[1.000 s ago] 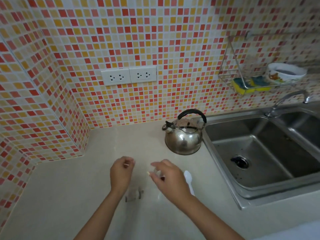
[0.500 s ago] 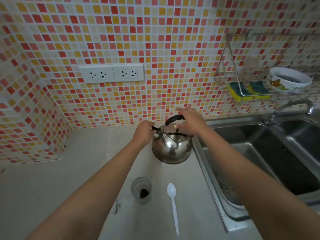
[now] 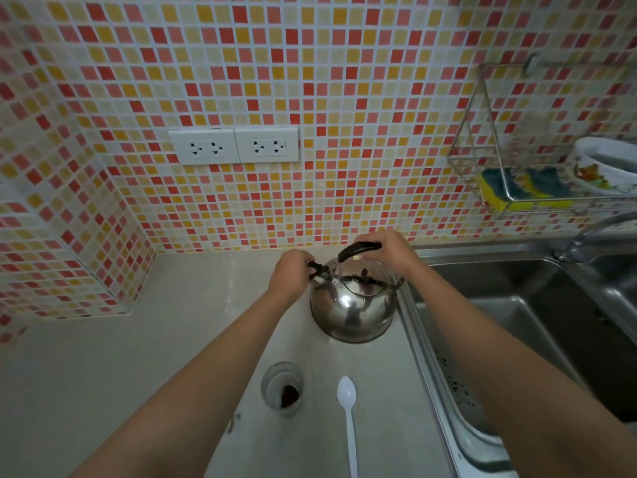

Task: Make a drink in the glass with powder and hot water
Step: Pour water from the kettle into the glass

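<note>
Right hand (image 3: 386,251): I have it wrapped over the black handle (image 3: 358,249) on top of the kettle (image 3: 353,310), fingers closed round the handle.
Left hand (image 3: 291,272): I have it pinched on the black cap at the spout (image 3: 319,270), just left of my right hand.
Kettle: it stands on the counter (image 3: 138,357), right under both my hands and tight against the sink (image 3: 517,305) rim.
How it will handle: polished steel, so I judge the body slick and probably hot; with water in it, heavy. The black handle is the only safe hold, and the weight will swing below it when I lift.
Glass (image 3: 282,388): nearer to me than my hands, between my forearms, upright, with dark powder (image 3: 289,395) at the bottom. It looks light and easy to tip.
Spoon (image 3: 348,419): white plastic, flat on the counter just right of the glass, handle pointing toward me.
In the way: my own left forearm passes close beside the glass; the spoon lies in the kettle's path back toward me.
Around: sockets (image 3: 234,146) on the tiled wall beyond my hands; a wire rack (image 3: 499,174) with sponges to the far right, clear of the pour.
</note>
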A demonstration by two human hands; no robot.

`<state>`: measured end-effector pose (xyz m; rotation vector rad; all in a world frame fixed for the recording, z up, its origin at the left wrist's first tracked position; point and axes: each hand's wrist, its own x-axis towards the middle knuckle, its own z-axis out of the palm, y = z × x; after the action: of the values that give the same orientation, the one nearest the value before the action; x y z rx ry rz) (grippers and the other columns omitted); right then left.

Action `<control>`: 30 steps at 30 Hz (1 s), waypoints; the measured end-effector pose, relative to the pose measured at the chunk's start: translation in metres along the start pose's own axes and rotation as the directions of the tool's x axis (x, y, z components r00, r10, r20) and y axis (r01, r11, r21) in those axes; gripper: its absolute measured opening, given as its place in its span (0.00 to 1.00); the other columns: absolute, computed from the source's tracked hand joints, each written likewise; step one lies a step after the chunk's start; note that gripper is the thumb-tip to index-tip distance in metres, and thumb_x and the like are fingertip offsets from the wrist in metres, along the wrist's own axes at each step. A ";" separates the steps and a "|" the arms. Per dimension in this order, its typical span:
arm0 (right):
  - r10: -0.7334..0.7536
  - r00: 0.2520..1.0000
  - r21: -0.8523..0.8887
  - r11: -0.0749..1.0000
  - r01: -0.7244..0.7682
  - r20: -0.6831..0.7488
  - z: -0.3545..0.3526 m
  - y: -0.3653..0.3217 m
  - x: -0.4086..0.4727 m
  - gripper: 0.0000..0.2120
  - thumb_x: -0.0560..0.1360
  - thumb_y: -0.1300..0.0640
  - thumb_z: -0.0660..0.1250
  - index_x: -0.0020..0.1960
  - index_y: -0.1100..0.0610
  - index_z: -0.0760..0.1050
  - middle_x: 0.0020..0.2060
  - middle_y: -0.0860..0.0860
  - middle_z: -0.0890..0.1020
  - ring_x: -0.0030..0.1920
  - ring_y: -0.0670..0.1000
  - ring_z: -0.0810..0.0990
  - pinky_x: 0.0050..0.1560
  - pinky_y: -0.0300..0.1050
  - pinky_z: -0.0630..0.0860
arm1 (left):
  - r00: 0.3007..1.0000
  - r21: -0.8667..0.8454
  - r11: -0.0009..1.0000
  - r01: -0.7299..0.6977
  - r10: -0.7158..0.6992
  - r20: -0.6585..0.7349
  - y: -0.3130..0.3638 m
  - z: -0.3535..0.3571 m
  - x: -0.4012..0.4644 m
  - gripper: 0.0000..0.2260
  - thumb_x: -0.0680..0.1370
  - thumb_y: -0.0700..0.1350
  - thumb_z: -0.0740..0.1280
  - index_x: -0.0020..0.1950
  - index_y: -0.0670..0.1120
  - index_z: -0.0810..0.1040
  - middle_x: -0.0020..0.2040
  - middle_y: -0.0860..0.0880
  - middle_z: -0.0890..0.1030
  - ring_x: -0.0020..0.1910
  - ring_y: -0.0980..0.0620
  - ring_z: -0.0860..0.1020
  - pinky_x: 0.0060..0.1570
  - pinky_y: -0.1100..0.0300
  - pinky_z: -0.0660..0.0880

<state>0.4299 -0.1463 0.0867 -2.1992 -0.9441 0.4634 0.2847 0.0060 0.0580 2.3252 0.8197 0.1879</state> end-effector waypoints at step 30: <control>-0.323 0.936 -0.393 0.849 0.353 0.141 -0.034 -0.104 -0.124 0.16 0.68 0.50 0.75 0.55 0.43 0.81 0.51 0.41 0.85 0.48 0.45 0.81 0.50 0.46 0.78 | 0.964 0.111 0.961 -0.251 0.239 0.113 0.024 -0.075 -0.146 0.15 0.75 0.39 0.71 0.61 0.39 0.80 0.56 0.40 0.83 0.53 0.45 0.81 0.54 0.58 0.76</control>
<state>0.3139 -0.2018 0.1909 -2.3178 -1.5556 0.1802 0.1558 -0.0560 0.1428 2.5294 0.5048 0.1298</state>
